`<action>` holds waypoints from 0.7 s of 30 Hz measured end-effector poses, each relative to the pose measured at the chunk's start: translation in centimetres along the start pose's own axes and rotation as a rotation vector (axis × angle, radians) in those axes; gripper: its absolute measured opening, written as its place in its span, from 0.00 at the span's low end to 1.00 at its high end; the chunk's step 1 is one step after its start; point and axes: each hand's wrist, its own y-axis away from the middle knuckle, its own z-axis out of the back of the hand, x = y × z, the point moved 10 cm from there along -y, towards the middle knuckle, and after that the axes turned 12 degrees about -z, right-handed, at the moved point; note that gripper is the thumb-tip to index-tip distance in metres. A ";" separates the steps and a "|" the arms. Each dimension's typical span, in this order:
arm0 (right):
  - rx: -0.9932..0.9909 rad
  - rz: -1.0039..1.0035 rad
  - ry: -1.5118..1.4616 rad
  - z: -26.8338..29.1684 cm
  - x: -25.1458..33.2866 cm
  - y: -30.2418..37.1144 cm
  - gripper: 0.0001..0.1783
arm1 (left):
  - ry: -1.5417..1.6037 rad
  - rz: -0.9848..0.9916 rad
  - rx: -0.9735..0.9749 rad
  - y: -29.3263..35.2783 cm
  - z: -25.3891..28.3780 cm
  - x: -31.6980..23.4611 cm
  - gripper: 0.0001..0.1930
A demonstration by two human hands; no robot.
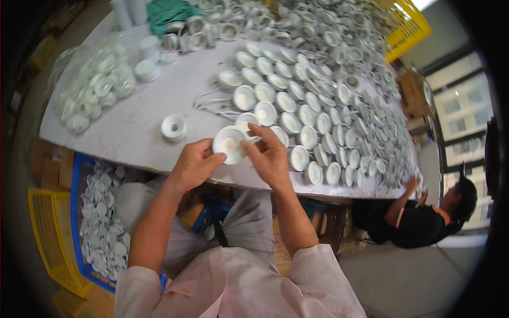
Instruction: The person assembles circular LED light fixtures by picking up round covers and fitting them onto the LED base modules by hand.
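Above the table's near edge, my left hand (192, 165) grips a round white downlight (229, 146) by its left rim, with thumb and fingers closed on it. A yellowish patch shows at the middle of its face. My right hand (269, 159) is closed at the right side of the same downlight, its thumb against the rim. The right index finger overlaps another white downlight (245, 120) just behind; whether they touch I cannot tell. A single white ring-shaped housing (174, 127) lies on the table to the left of my hands.
Rows of white downlights (290, 122) with wires cover the table's (185, 79) right side. A heap of metal-looking fittings (339, 37) lies behind. A clear bag of white parts (101, 87) sits left. A blue crate (77, 212) stands by my leg; another person (424, 222) works at right.
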 end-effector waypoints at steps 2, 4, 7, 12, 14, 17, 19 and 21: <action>0.057 0.276 0.162 -0.2 3.5 1.5 0.34 | -0.017 -0.012 0.013 0.2 0.0 0.1 0.12; 0.065 0.393 0.273 0.1 4.4 2.3 0.43 | -0.019 -0.025 0.042 -0.2 -1.4 -0.3 0.10; 0.089 0.507 0.624 -0.8 5.1 3.3 0.43 | -0.016 0.043 0.093 -0.5 -3.0 0.0 0.10; 0.075 0.494 0.723 0.6 4.0 3.1 0.41 | 0.018 0.037 0.109 -1.6 -5.6 0.3 0.11; 0.065 0.500 0.730 1.4 3.5 2.9 0.41 | 0.030 0.015 0.097 -2.3 -6.1 0.1 0.11; 0.069 0.427 0.596 4.3 2.2 1.7 0.41 | -0.020 0.221 0.190 -2.4 -7.3 1.2 0.13; 0.064 0.350 0.503 6.9 1.9 0.4 0.40 | 0.260 0.084 0.133 -2.9 -6.9 0.8 0.14; 0.012 0.315 0.390 11.0 1.4 -2.0 0.36 | 0.224 0.006 0.083 -3.8 -5.5 0.5 0.15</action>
